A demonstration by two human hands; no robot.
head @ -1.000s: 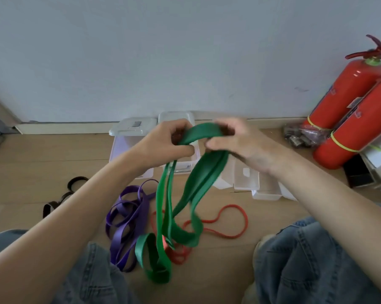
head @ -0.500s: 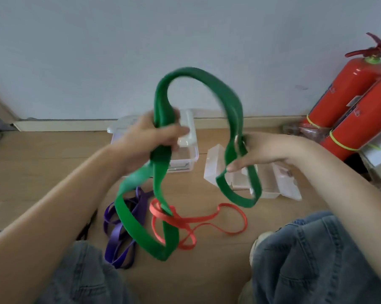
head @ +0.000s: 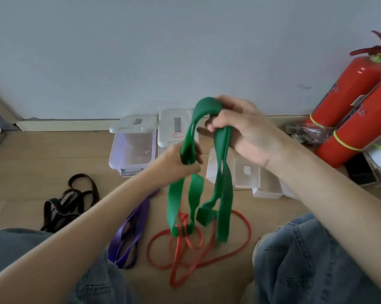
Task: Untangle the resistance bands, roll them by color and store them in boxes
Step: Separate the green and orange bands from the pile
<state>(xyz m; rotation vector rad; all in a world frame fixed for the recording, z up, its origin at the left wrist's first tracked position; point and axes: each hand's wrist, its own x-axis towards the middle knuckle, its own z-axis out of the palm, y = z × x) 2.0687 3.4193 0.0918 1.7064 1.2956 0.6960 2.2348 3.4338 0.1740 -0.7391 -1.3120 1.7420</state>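
Both hands grasp the wide green rubber band (head: 222, 172) — left hand (head: 180, 160) lower, right hand (head: 240, 130) at its top fold — above the thin red band (head: 198, 244) on the floor.

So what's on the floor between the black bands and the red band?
The purple band, partly under the left forearm, in the head view.

Both bare forearms reach forward from the lower corners. The left hand (head: 180, 160) sits lower, fingers curled round the green band (head: 223, 183). The right hand (head: 244, 130) is higher, fingers bent, gripping the band's top loop.
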